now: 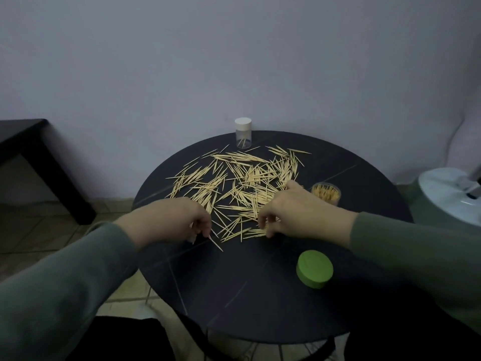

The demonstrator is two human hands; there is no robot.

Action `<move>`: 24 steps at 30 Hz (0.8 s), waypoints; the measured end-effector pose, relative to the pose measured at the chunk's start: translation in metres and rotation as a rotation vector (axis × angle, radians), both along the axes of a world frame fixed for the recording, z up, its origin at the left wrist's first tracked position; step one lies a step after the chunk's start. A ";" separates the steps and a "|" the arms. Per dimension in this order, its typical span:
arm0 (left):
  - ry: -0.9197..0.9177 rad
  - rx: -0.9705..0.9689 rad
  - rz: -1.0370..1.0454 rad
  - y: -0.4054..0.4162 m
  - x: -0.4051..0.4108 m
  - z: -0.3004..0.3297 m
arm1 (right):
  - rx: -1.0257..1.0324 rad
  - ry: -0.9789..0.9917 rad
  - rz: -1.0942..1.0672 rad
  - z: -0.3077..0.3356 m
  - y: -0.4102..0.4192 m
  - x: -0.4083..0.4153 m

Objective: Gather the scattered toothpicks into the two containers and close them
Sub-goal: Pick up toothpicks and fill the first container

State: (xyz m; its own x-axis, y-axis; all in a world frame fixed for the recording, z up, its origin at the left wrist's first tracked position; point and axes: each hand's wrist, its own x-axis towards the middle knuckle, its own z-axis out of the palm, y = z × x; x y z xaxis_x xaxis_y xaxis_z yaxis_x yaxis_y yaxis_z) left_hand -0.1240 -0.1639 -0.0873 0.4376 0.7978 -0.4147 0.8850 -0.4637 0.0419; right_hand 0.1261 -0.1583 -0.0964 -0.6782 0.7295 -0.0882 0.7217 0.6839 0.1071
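Left hand (179, 220) pinches a few toothpicks (242, 183); right hand (291, 212) curls its grip onto the tabletop (247, 295) pile, probably raking them together for the open container (326, 193); green lid (315, 269) waits nearby.

wooden toothpicks (242, 183), matt dark table (260, 295), seemingly plastic lid (314, 269)

Dim, flat indoor light w/ a cool grey-blue cast; no clear source, no hard shadows; the round black matte table (260, 295) swallows detail, faint sheen only along its thin seams; pale wooden toothpicks (242, 183) stand out sharpest, mid-frame; grey-green sleeves (65, 282) go soft and stretched toward the lower corners; wide-angle bending at the edges; slight overall softness, compression smear on the plain lilac-grey wall (234, 61).
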 end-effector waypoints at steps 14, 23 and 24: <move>-0.159 0.329 -0.023 0.010 0.061 -0.019 | 0.147 -0.190 -0.200 0.003 0.029 -0.003; -0.158 0.365 0.014 0.040 0.101 -0.013 | 0.071 -0.382 -0.356 0.013 0.064 -0.010; -0.146 0.357 0.017 0.042 0.101 -0.012 | 0.047 -0.382 -0.359 0.014 0.066 -0.012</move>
